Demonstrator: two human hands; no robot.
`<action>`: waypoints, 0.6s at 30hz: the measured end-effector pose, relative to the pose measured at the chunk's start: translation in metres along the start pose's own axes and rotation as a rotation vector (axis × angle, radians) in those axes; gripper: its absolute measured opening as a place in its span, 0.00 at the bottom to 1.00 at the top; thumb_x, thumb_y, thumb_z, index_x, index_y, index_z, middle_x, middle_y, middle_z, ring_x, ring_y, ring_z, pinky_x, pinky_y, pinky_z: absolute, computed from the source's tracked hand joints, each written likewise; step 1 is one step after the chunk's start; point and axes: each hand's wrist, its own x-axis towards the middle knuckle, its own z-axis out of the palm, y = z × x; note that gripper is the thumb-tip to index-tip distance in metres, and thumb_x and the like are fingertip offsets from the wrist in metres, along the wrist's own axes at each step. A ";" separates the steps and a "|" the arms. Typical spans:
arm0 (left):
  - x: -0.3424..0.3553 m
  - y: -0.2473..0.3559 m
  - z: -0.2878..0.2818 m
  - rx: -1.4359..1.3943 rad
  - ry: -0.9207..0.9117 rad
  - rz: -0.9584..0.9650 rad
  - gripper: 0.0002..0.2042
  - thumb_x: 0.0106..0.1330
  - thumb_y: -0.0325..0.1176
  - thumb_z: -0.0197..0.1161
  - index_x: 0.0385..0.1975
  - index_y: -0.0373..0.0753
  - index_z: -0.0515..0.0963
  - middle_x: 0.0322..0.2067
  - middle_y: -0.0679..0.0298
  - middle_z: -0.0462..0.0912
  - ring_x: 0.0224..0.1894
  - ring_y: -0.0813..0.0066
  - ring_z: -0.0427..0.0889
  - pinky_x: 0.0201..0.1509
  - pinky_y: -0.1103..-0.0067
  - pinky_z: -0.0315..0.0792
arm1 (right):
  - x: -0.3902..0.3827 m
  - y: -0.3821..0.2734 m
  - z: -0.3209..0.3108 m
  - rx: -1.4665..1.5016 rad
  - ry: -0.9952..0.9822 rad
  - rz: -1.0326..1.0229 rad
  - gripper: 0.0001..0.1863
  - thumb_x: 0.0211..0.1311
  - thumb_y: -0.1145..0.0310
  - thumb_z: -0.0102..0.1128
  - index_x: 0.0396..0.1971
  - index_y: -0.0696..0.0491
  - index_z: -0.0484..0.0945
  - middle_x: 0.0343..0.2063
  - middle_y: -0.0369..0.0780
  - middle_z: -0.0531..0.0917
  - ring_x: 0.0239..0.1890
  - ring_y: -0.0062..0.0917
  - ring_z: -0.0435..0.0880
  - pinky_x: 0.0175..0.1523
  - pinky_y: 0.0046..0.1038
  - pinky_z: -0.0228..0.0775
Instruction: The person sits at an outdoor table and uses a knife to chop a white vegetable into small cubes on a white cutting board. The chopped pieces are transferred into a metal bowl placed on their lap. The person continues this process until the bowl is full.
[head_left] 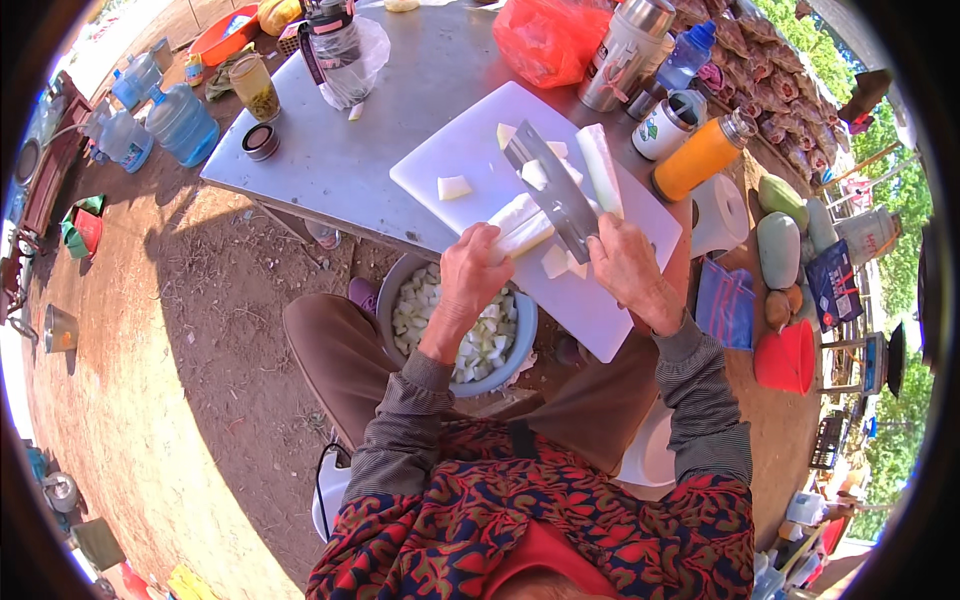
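My right hand grips the handle of a cleaver, its broad blade slanting across a white cutting board. Under and beside the blade lies a pale strip of winter melon, held at its near end by the closed fingers of my left hand. A second melon strip rests on the board to the right of the blade. Cut melon chunks are scattered around them. Below the table edge, between my knees, a grey-blue basin holds many white melon cubes, partly covered by my left forearm.
The metal table carries a steel thermos, an orange bottle, a red plastic bag and a glass jar. Whole green melons and a red bucket stand at right. Water jugs stand left.
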 end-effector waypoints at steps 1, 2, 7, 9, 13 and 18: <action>0.000 0.000 0.000 -0.002 -0.005 0.004 0.17 0.46 0.27 0.66 0.38 0.36 0.77 0.41 0.57 0.82 0.33 0.51 0.83 0.37 0.65 0.79 | -0.001 0.000 0.001 -0.019 -0.021 -0.017 0.08 0.60 0.72 0.54 0.31 0.61 0.68 0.25 0.56 0.78 0.31 0.55 0.78 0.37 0.48 0.71; -0.001 0.000 0.001 0.010 -0.016 0.010 0.17 0.45 0.27 0.67 0.39 0.35 0.77 0.42 0.56 0.83 0.34 0.53 0.84 0.38 0.67 0.80 | -0.001 0.001 0.001 -0.040 -0.041 -0.032 0.07 0.60 0.72 0.54 0.31 0.61 0.69 0.25 0.55 0.79 0.31 0.53 0.79 0.36 0.47 0.72; -0.004 -0.003 -0.001 0.039 -0.036 0.022 0.18 0.45 0.27 0.69 0.40 0.35 0.79 0.45 0.53 0.83 0.35 0.55 0.86 0.41 0.71 0.81 | 0.015 0.002 0.002 -0.079 -0.149 -0.066 0.07 0.60 0.72 0.54 0.30 0.60 0.69 0.24 0.54 0.79 0.31 0.50 0.81 0.38 0.45 0.73; -0.003 -0.001 -0.001 0.019 -0.049 0.017 0.18 0.45 0.27 0.69 0.39 0.35 0.79 0.45 0.53 0.83 0.35 0.55 0.86 0.41 0.72 0.81 | 0.025 0.013 0.023 -0.098 -0.157 -0.103 0.07 0.59 0.71 0.54 0.29 0.60 0.69 0.24 0.54 0.79 0.31 0.50 0.81 0.39 0.45 0.73; -0.002 -0.001 0.002 -0.037 0.036 0.092 0.18 0.44 0.27 0.67 0.38 0.35 0.76 0.41 0.55 0.82 0.32 0.52 0.83 0.38 0.67 0.79 | 0.043 0.021 0.052 -0.017 -0.081 0.006 0.08 0.58 0.71 0.54 0.28 0.61 0.70 0.22 0.55 0.79 0.29 0.48 0.82 0.37 0.42 0.75; -0.001 -0.005 0.000 -0.057 0.048 -0.034 0.18 0.43 0.28 0.69 0.38 0.34 0.79 0.39 0.53 0.84 0.34 0.55 0.85 0.40 0.71 0.80 | 0.044 0.006 0.030 0.474 -0.131 0.482 0.09 0.59 0.72 0.53 0.27 0.63 0.69 0.21 0.56 0.79 0.27 0.48 0.82 0.34 0.40 0.75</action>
